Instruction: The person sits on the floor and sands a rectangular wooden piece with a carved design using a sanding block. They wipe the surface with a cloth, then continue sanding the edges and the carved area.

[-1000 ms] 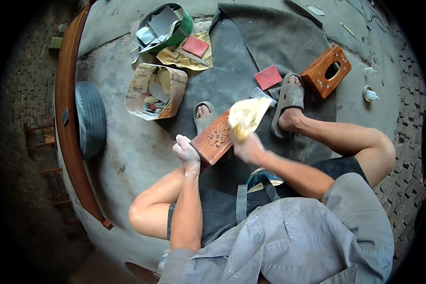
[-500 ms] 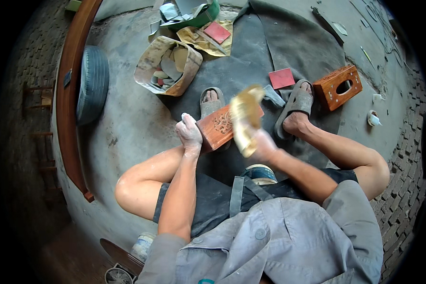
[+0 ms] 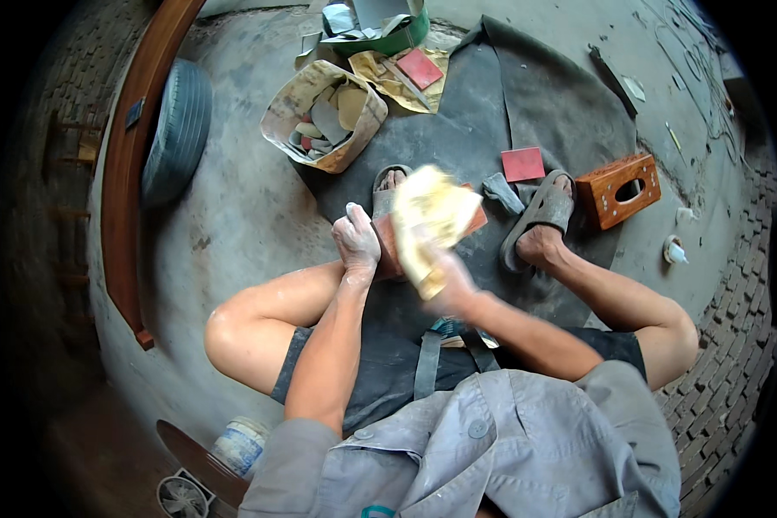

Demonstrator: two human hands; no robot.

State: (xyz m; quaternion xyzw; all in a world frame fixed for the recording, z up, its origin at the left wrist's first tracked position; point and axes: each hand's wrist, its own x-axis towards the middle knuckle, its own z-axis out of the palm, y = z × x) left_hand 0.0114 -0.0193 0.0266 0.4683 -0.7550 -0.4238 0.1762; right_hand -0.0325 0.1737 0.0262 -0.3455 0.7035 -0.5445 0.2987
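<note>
My left hand (image 3: 356, 239), dusted with white powder, is closed on the left end of a reddish-brown carved wooden box (image 3: 388, 249). My right hand (image 3: 449, 281) is blurred and grips a yellow sheet (image 3: 436, 207) over the box, hiding most of its top. Whether the sheet is paper or cloth, I cannot make out. To the right, beyond my sandaled foot, rests an orange-brown wooden tissue box (image 3: 609, 209) with an oval opening. Between my feet and that box lie a red square sheet (image 3: 522, 164) and a crumpled grey-blue cloth (image 3: 502, 194).
A dirty white bin (image 3: 367, 134) of pads and discs stands ahead, with a green basket (image 3: 414, 33) behind it. Left are a tyre (image 3: 177, 129) and a long wooden beam (image 3: 123, 233). A small white bottle (image 3: 674, 250) lies far right. Dark matting (image 3: 570, 95) covers the floor ahead.
My right hand has swept the yellow sheet leftward over the wooden box, covering its carving. My left hand keeps hold of the end. The whole view has shifted slightly.
</note>
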